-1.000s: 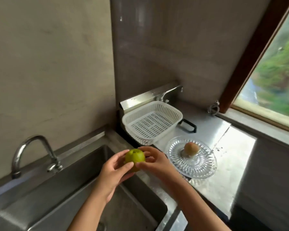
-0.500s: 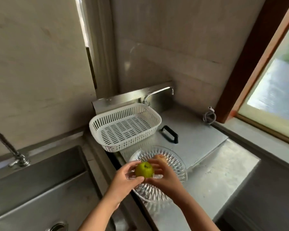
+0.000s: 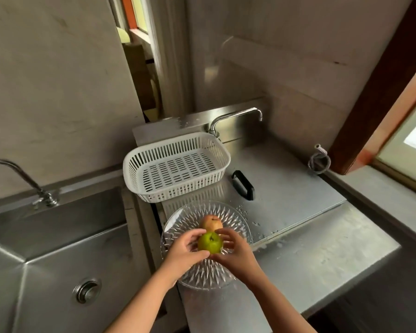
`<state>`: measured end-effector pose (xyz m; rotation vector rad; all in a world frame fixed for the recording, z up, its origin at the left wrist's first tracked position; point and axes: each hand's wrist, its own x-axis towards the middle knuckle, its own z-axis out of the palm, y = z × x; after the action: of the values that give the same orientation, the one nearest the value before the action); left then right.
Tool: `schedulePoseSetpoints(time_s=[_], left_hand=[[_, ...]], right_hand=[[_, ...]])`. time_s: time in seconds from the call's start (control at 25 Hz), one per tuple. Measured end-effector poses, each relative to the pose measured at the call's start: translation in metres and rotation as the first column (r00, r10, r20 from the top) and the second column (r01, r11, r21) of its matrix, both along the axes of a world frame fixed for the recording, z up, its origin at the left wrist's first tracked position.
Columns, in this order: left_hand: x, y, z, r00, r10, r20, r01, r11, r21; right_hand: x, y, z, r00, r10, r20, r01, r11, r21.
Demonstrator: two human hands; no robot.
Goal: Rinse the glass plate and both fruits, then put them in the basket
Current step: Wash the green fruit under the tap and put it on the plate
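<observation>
Both my hands hold a green fruit just above the cut-glass plate on the steel counter. My left hand curls round the fruit's left side and my right hand round its right side. A reddish-brown fruit lies on the plate right behind the green one. The white slotted basket stands behind the plate with nothing in it.
A deep steel sink with a drain and a curved tap lies to the left. A second tap rises behind the basket. A metal cover with a black handle lies right of the basket, and a coiled hose sits by the window frame.
My hands have carried the green fruit from over the sink's edge rightward to just above the glass plate. The view has swung right and down.
</observation>
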<state>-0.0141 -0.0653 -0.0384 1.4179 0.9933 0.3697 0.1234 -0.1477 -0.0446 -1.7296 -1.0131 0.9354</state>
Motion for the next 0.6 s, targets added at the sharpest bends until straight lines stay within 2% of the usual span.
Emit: schedulePoseSetpoints(time_s=[0.36, 0.6], left_hand=[[0.009, -0.001, -0.016, 0.996, -0.01, -0.094, 0.014, 0.999, 0.036], [0.008, 0.0, -0.024, 0.995, -0.002, -0.103, 0.008, 0.998, 0.06]], right_hand=[[0.006, -0.001, -0.023, 0.999, -0.017, -0.044, 0.015, 0.998, -0.062], [0.005, -0.003, -0.027, 0.997, -0.026, -0.076, 0.019, 0.996, -0.09]])
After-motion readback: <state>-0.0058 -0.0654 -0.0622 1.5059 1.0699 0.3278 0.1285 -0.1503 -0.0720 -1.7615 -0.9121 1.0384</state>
